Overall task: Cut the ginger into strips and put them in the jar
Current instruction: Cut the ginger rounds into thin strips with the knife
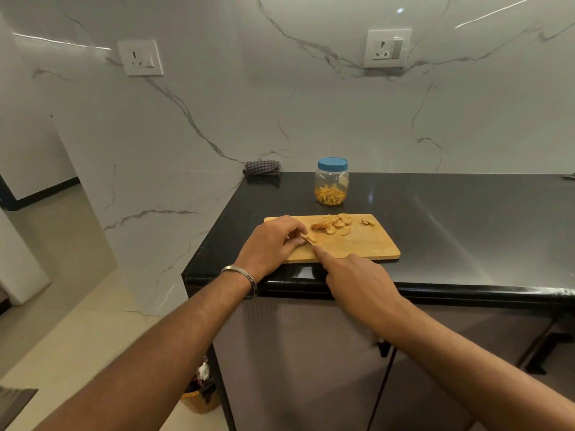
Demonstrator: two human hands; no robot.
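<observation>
L hand on ginger, board

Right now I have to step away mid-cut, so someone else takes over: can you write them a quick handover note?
Left hand pinches a ginger piece on the cutting board.
Right hand grips the knife; its forefinger lies along the blade, which is mostly hidden.
Uncut ginger slices sit at the board's far side.
The jar, behind the board, holds some strips already; its blue lid is on.
Left: strip the remaining slices, open the jar, add them.
</observation>
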